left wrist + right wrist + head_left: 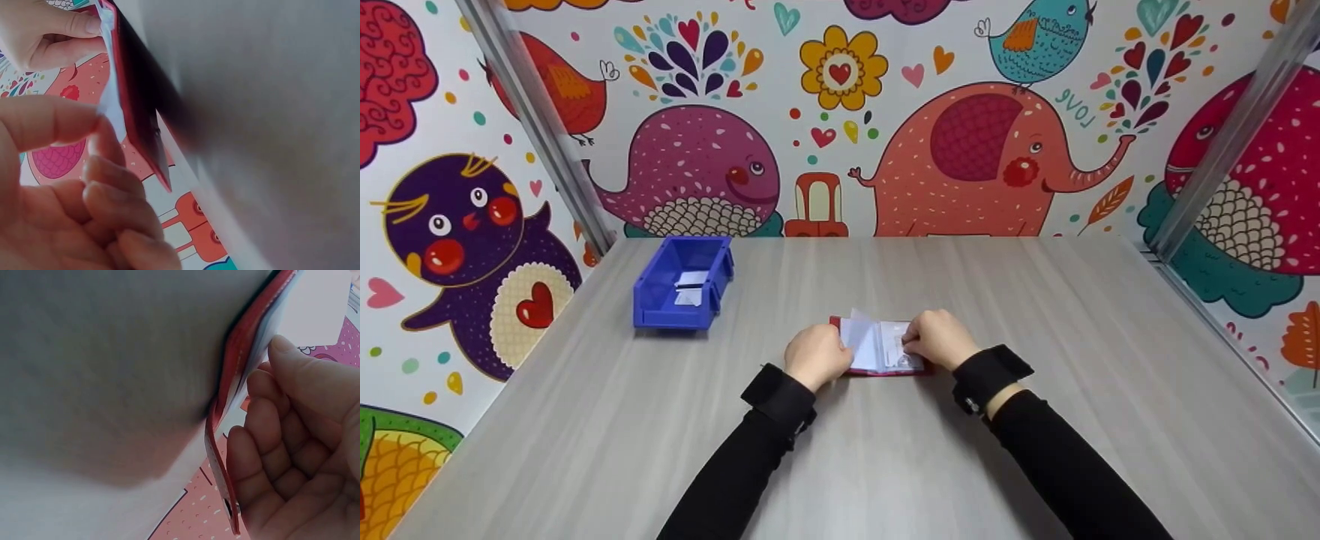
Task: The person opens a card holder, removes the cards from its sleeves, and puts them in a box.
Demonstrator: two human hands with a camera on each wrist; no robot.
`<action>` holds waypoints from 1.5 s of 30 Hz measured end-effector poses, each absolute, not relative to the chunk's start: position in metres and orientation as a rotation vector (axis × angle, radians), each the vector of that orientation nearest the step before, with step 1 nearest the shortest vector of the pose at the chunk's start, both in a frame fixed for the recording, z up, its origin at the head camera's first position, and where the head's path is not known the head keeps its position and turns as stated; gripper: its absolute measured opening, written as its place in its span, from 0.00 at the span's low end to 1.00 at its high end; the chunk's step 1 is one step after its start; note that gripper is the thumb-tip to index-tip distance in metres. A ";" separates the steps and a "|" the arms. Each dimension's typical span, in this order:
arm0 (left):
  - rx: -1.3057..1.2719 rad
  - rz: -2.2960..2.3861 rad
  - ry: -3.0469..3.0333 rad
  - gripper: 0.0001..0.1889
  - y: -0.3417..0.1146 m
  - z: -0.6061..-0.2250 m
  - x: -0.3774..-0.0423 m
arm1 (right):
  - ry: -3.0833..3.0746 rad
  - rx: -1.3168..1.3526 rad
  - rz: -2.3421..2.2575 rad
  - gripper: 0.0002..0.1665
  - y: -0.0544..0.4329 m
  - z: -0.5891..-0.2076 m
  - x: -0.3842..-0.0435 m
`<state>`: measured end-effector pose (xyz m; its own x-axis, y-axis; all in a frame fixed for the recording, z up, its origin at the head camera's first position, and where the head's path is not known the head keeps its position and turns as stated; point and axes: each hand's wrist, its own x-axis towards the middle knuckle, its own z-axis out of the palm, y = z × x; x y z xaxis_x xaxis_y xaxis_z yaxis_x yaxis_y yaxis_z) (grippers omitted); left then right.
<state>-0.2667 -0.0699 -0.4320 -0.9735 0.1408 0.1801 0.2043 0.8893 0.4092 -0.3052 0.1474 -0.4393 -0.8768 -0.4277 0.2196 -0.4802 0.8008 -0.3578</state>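
Note:
A red card holder (889, 373) lies spread on the table in front of me, its clear plastic sleeves (861, 346) fanned between the covers. Thumb and forefinger of my left hand (816, 355) pinch the edge of a left-side sleeve, which lifts away from the cover. My right hand (940, 339) is at the right-hand pages, pinching a sleeve edge between thumb and forefinger. A pale printed card (894, 346) shows in that sleeve, partly behind the fingers. From the right wrist view, a strap with a snap (219, 472) hangs off the red cover (241, 349).
At the back left of the table (780, 465) stands a blue plastic bin (671, 320) with a few white cards (690, 291) inside, one with a black stripe. Printed cartoon walls (825, 150) enclose the table at the back and sides.

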 end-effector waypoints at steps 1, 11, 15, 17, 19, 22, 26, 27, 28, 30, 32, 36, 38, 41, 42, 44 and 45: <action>-0.255 -0.650 -2.919 0.18 -0.070 -0.432 -0.267 | -2.862 0.721 0.619 0.03 0.147 -0.439 -0.305; -0.156 -0.565 -3.026 0.06 -0.068 -0.431 -0.270 | -2.875 0.702 0.617 0.03 0.147 -0.438 -0.305; -0.136 -0.543 -3.062 0.04 -0.067 -0.430 -0.271 | -2.863 0.706 0.605 0.03 0.147 -0.439 -0.305; -0.139 -0.536 -3.061 0.03 -0.067 -0.431 -0.271 | -2.861 0.708 0.604 0.03 0.147 -0.439 -0.305; -0.141 -0.530 -3.063 0.03 -0.067 -0.431 -0.271 | -2.858 0.710 0.605 0.03 0.147 -0.439 -0.305; -0.136 -0.519 -3.072 0.03 -0.067 -0.432 -0.271 | -2.856 0.711 0.608 0.03 0.147 -0.439 -0.304; -0.120 -0.498 -3.088 0.03 -0.066 -0.431 -0.272 | -2.854 0.713 0.605 0.03 0.147 -0.439 -0.305; -0.115 -0.492 -3.092 0.03 -0.066 -0.431 -0.272 | -2.854 0.712 0.606 0.03 0.147 -0.439 -0.305; -0.111 -0.488 -3.096 0.03 -0.065 -0.432 -0.272 | -2.854 0.713 0.605 0.03 0.147 -0.439 -0.305; -0.099 -0.475 -3.107 0.02 -0.065 -0.432 -0.272 | -2.856 0.714 0.606 0.03 0.147 -0.439 -0.305; -0.087 -0.462 -3.119 0.02 -0.064 -0.432 -0.272 | -2.856 0.715 0.605 0.03 0.147 -0.439 -0.305; -0.061 -0.451 -3.137 0.03 -0.062 -0.431 -0.272 | -2.853 0.716 0.609 0.04 0.147 -0.440 -0.305; -0.056 -0.445 -3.140 0.03 -0.062 -0.431 -0.272 | -2.851 0.718 0.612 0.04 0.147 -0.440 -0.305; -0.068 -0.438 -3.138 0.03 -0.061 -0.430 -0.271 | -2.848 0.730 0.605 0.04 0.147 -0.440 -0.305; -0.074 -0.434 -3.135 0.03 -0.061 -0.430 -0.271 | -2.848 0.734 0.604 0.04 0.147 -0.440 -0.305; -0.084 -0.431 -3.130 0.03 -0.061 -0.430 -0.271 | -2.846 0.744 0.601 0.04 0.147 -0.440 -0.305; -0.087 -0.431 -3.130 0.03 -0.061 -0.430 -0.271 | -2.845 0.750 0.599 0.04 0.148 -0.440 -0.305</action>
<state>-0.2711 -0.0614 -0.4299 -0.9983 0.0571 -0.0110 0.0520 0.9613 0.2705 -0.3052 0.1476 -0.4401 -0.8661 -0.4433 0.2309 -0.4988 0.7965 -0.3418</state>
